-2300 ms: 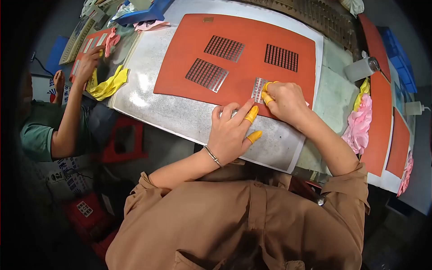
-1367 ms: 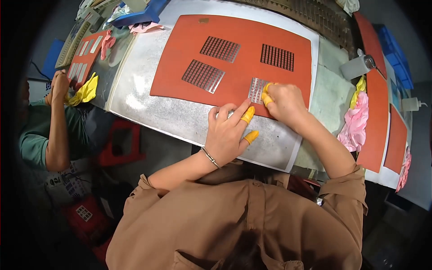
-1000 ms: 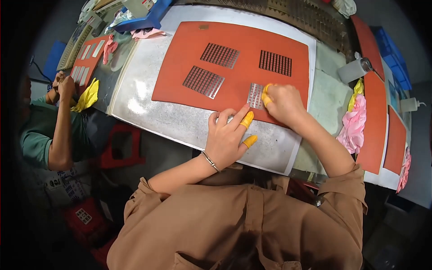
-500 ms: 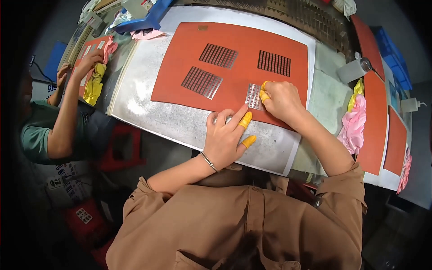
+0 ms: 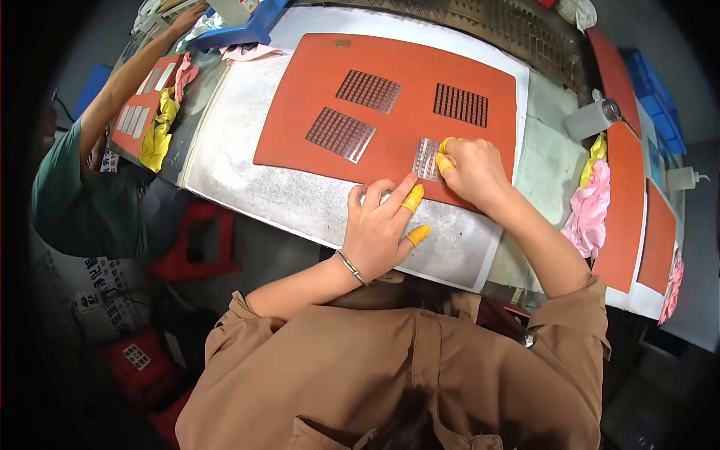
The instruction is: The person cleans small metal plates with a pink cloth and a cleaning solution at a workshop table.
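A perforated metal sheet [image 5: 425, 159] lies flat on a red-orange mat [image 5: 300, 142], near its front edge. My left hand [image 5: 377, 225] has its fingers apart, with yellow finger cots on two digits. Its index fingertip rests at the sheet's lower left corner. On the sheet's right side my right hand [image 5: 474, 171] is closed, also wearing yellow finger cots. Its fingers are curled together; whatever they pinch is hidden. Three darker gridded sheets lie farther back on the mat: one at the left [image 5: 340, 135], one behind it [image 5: 368, 91] and one at the right [image 5: 460, 104].
A clear bottle [image 5: 592, 118] stands right of the mat, beside pink cloth [image 5: 590, 206]. Another red-orange mat [image 5: 621, 217] lies farther right. Behind are a blue tray [image 5: 244, 34] and a toothed metal rack [image 5: 510, 37]. At left a co-worker's arm [image 5: 124, 79] reaches over the table.
The co-worker's arm has stretched away toward the back of the table. My hands stay at the metal sheet with almost no visible change.
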`<state>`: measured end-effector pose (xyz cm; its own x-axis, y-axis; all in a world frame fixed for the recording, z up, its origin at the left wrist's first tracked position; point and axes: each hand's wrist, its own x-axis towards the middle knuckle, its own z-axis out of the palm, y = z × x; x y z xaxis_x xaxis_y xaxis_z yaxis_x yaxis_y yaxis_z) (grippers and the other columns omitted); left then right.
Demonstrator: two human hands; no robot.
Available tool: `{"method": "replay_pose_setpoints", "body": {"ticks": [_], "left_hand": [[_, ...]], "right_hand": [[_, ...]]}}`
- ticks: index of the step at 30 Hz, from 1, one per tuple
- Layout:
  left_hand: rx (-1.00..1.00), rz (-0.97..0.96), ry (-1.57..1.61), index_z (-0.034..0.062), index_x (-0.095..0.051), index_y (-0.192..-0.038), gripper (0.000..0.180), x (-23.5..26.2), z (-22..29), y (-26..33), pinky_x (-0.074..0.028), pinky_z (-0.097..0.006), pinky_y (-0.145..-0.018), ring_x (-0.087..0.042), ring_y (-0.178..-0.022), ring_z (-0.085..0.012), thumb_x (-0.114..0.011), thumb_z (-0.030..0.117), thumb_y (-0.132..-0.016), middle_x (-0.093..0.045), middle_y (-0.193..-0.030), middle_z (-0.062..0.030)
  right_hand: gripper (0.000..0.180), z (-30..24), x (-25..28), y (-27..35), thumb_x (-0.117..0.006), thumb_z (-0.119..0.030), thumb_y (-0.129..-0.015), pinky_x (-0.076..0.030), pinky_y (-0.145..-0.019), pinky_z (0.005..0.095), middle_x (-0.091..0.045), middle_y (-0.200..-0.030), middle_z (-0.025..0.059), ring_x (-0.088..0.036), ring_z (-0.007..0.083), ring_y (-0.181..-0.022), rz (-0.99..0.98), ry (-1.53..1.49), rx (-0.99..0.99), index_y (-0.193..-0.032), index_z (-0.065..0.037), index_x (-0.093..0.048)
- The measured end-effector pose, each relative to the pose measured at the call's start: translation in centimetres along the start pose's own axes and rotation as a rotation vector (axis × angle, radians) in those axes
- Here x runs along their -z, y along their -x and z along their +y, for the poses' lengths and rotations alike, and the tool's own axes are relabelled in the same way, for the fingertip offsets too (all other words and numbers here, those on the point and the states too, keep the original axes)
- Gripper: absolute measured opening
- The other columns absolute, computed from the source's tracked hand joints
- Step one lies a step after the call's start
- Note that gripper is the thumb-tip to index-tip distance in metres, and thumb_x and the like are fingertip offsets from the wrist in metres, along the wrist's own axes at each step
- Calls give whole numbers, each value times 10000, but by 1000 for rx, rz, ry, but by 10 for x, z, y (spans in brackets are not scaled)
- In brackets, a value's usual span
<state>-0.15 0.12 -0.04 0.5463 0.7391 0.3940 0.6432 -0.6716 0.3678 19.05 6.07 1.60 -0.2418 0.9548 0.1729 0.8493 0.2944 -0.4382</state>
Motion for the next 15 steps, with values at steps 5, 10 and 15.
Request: {"method": "replay_pose_setpoints", "body": {"ticks": [5,10,15], "left_hand": [[6,-9,-8,16,-605,-1062,447,0,-2,2,-314,-421,-861,-456,-995,-269,-669,285,-710,-497,-1302,-76],[-10,1,-4,22,-603,-1068,453,0,-2,1,-314,-416,-864,-458,-988,-268,-671,286,-707,-504,-1293,-71],[19,-14,-25,26,-603,-1067,457,1,2,2,-314,-410,-869,-456,-994,-266,-680,282,-697,-506,-1292,-66]], "right_hand": [[71,-10,-1,16,-559,-86,-682,-484,-583,471,-615,-659,182,-612,367,-644,-116,33,56,-676,-25,-596],[105,2,5,-9,-557,-123,-708,-489,-598,472,-623,-680,171,-616,360,-654,-42,-24,-83,-688,-35,-609],[111,5,-2,-2,-536,-101,-733,-481,-587,475,-612,-666,176,-609,366,-641,-20,31,110,-677,-30,-599]]}}
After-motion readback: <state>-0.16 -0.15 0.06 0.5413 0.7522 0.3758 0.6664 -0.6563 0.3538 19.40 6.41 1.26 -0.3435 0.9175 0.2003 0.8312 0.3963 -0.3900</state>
